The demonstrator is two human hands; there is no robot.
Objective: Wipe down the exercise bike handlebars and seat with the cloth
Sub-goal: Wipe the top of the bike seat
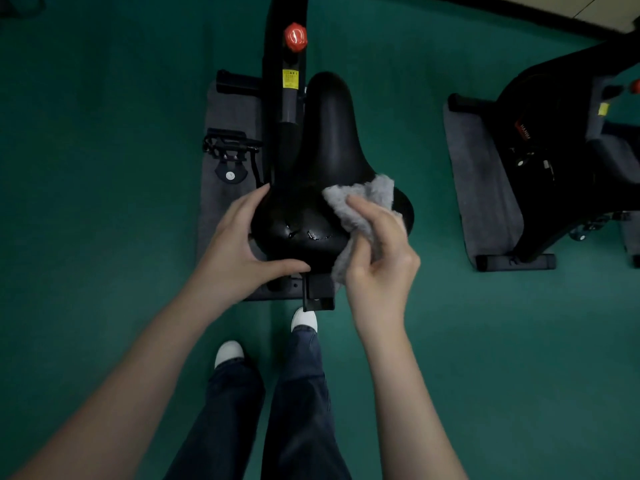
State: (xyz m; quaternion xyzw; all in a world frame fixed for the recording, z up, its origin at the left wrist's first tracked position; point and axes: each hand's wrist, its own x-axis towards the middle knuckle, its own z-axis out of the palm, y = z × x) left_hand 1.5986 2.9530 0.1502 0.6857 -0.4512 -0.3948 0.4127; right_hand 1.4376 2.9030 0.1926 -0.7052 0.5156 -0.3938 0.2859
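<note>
The exercise bike's black seat fills the middle of the view, nose pointing away from me, with small scuffs on its wide rear part. My left hand grips the seat's rear left edge, thumb hooked under the back rim. My right hand holds a grey fluffy cloth bunched against the seat's rear right side. The handlebars are out of view.
The bike's black frame post with a red knob runs ahead of the seat. A pedal sticks out on the left over a grey mat. A second bike stands to the right on green floor.
</note>
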